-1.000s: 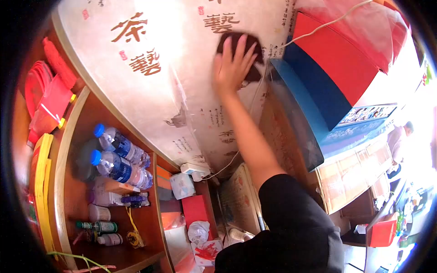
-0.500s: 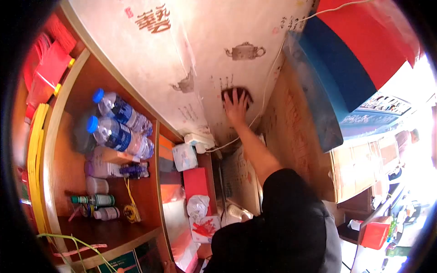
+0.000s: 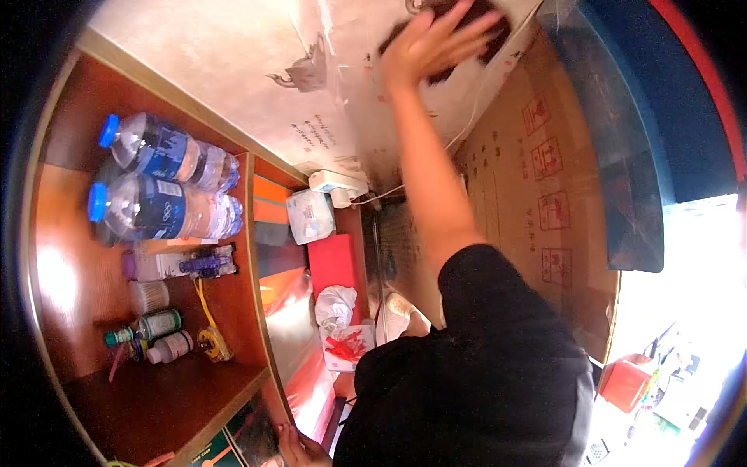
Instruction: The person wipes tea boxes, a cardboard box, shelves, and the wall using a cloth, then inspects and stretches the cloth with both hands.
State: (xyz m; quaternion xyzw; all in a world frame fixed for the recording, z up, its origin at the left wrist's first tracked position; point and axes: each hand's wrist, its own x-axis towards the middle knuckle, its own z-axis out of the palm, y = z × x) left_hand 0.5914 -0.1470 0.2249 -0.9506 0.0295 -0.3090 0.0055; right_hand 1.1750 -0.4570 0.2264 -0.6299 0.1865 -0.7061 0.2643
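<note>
My right hand [image 3: 443, 39] reaches up to the pale printed surface [image 3: 366, 70]. Its fingers are spread, pressing a dark cloth [image 3: 492, 48] flat beneath the palm; both are blurred. Grey teapot drawings and brown lettering cover that surface. At the bottom edge, my left hand [image 3: 299, 449] shows only in part, its fingers close together against the cabinet edge [image 3: 272, 405].
Left, a wooden shelf [image 3: 194, 389] holds water bottles [image 3: 159, 206], small bottles [image 3: 161, 321] and a yellow tape measure [image 3: 212, 342]. A white power strip [image 3: 338, 184] with a cord sits below the surface. Cardboard [image 3: 545, 194] and a blue panel [image 3: 622, 140] stand right.
My right hand and the dark cloth have moved up across the printed surface. The view has shifted, and more of my left hand shows at the bottom.
</note>
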